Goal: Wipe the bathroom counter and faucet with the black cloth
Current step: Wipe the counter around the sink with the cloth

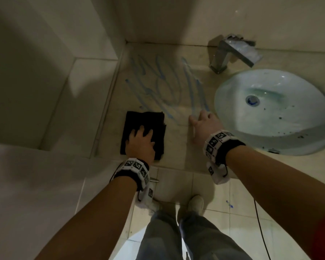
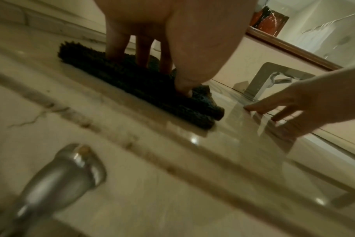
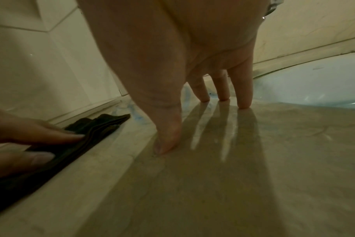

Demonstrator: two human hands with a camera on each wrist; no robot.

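On the beige counter (image 1: 178, 145) lay one folded black cloth (image 1: 144, 121), near the left wall, with the left hand (image 1: 141, 143) pressing it flat, fingers spread and straight. The right hand (image 1: 204, 126) rested beside it, fingertips (image 3: 243, 102) apart on bare stone. One chrome faucet (image 1: 231, 53) stood behind one round sink (image 1: 233, 117). Blue streaks (image 1: 169, 87) crossed the counter. No writing could be read; both wristbands carried square black-and-white markers.

nubby black cloth (image 1: 144, 128) on glossy veined stone counter (image 1: 180, 143) — faucet (image 1: 231, 53) polished metal, basin (image 1: 274, 111) smooth glazed.
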